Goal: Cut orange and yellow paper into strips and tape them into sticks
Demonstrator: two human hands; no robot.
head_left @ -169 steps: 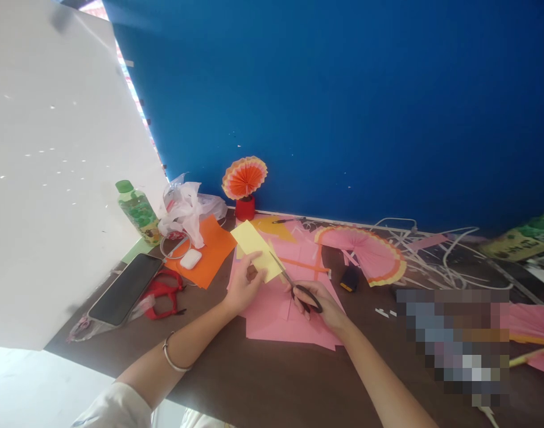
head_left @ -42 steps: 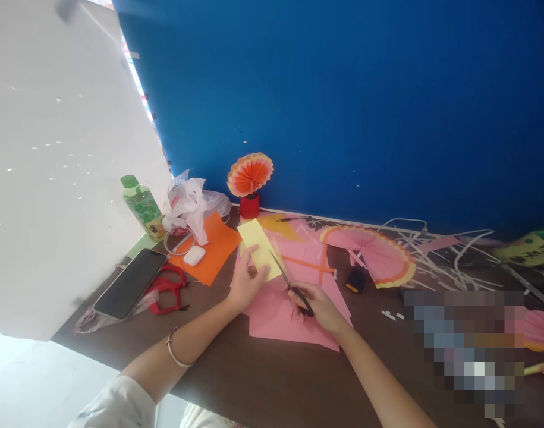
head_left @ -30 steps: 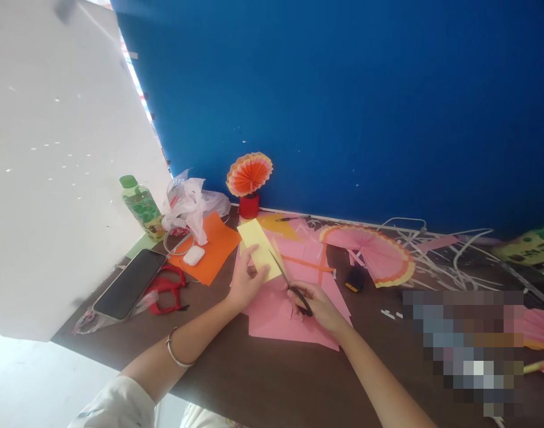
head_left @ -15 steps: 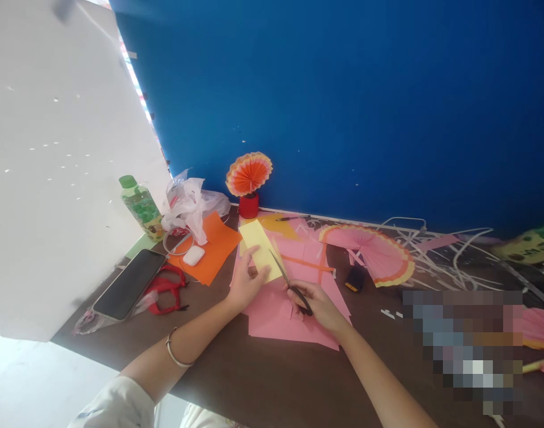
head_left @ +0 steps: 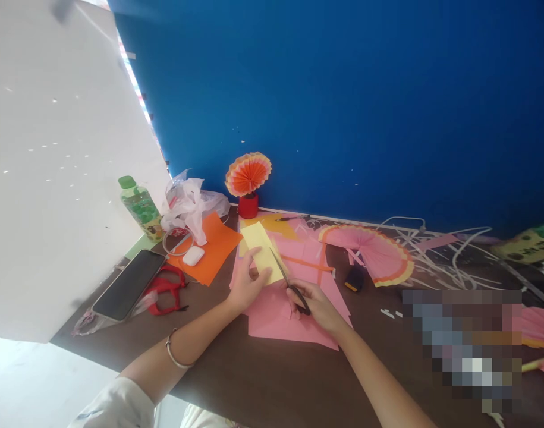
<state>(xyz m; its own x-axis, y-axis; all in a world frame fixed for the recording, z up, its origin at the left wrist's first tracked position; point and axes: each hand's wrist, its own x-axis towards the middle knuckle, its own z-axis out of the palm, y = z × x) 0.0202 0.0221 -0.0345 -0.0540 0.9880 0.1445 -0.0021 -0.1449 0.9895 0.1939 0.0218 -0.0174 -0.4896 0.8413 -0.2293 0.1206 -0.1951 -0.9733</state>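
We find the left hand (head_left: 247, 284) pinching a yellow paper (head_left: 262, 250) by its near edge, lifted above the pink sheets (head_left: 280, 315). The right hand (head_left: 318, 308) is closed through the handles of black scissors (head_left: 289, 282), whose blades meet the paper's right edge. Left of the hands lie an orange sheet (head_left: 213, 245), an earbud case (head_left: 193, 255), red scissors (head_left: 167, 290), a phone (head_left: 129, 284) and a bottle (head_left: 139, 206). A pink fan (head_left: 372, 252) lies to the right.
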